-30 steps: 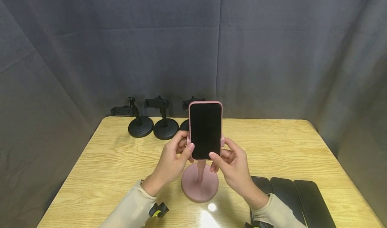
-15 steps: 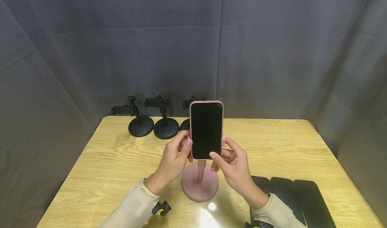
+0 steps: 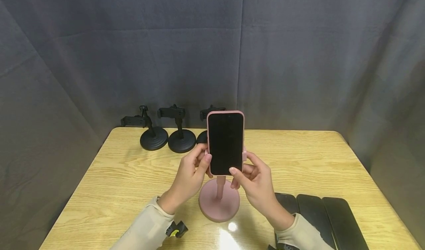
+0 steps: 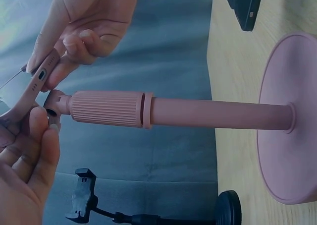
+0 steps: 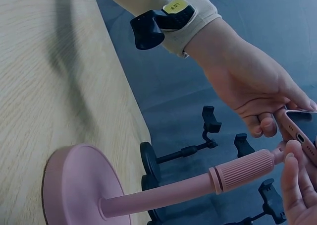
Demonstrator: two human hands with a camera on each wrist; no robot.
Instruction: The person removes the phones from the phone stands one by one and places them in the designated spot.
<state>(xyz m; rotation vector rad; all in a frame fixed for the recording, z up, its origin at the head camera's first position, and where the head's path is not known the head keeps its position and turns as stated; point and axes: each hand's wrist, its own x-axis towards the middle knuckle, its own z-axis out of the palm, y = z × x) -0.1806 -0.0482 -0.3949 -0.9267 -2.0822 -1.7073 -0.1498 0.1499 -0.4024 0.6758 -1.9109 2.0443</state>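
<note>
A smartphone in a pink case, its screen dark, stands upright in the clamp of a pink phone stand. My left hand grips the phone's lower left edge and clamp side, thumb at the front and fingers curled behind. On the opposite side my right hand holds the lower right, its thumb pressing the screen's bottom corner. The left wrist view shows the stand's ribbed collar and round base. Fingers from both hands meet behind the phone near the swivel joint.
Three black phone stands, including one at the far left and one beside it, line the table's back edge; the third is partly hidden by the phone. Several dark phones lie side by side at the front right. A grey curtain hangs behind.
My left thumb has shifted slightly up and outward, from the phone's front to its left edge. The right hand, phone and stand look nearly unmoved.
</note>
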